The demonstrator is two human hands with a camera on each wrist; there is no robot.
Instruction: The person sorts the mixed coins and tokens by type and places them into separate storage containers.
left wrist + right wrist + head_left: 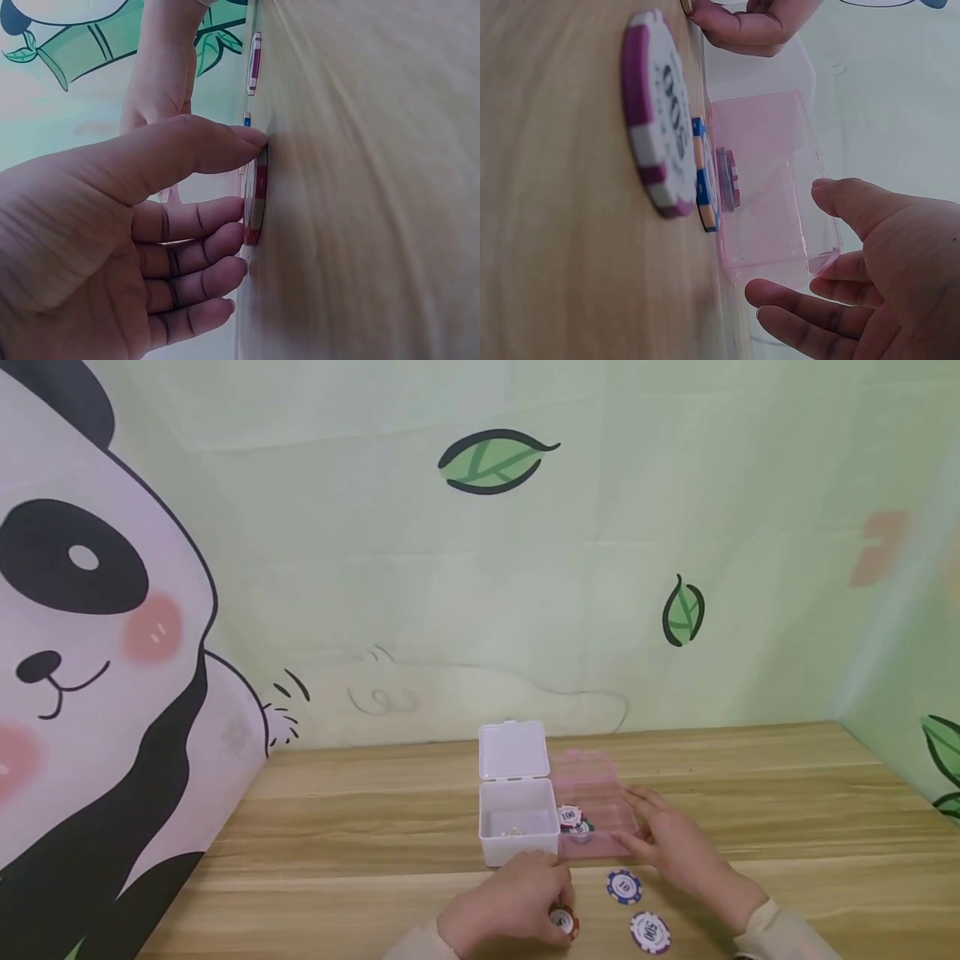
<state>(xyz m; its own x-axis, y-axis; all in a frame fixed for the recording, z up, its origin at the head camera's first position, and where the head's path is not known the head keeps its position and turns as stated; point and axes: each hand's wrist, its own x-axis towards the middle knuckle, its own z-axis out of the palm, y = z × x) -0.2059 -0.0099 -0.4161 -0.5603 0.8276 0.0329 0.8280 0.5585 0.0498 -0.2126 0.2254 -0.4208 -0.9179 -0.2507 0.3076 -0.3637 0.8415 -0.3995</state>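
Observation:
My left hand (517, 897) pinches a red-and-white poker chip (564, 923) at the tabletop in front of the white box. In the left wrist view the thumb lies at one edge of that chip (256, 199), the fingertips at the other side. My right hand (678, 843) holds the right end of a see-through pink box (600, 843), thumb toward its front and fingers farther back. Inside lie a chip marked 100 (571, 816) and a green one (583, 828). On the table are a blue chip marked 10 (624, 887) and a purple-edged 500 chip (650, 932).
Left of the pink box, and against it, stands a white box (519, 852) with its lid (513, 750) raised. Small pale pieces (512, 832) lie inside, too small to name. A printed cloth (360, 568) hangs behind the wooden table (337, 843).

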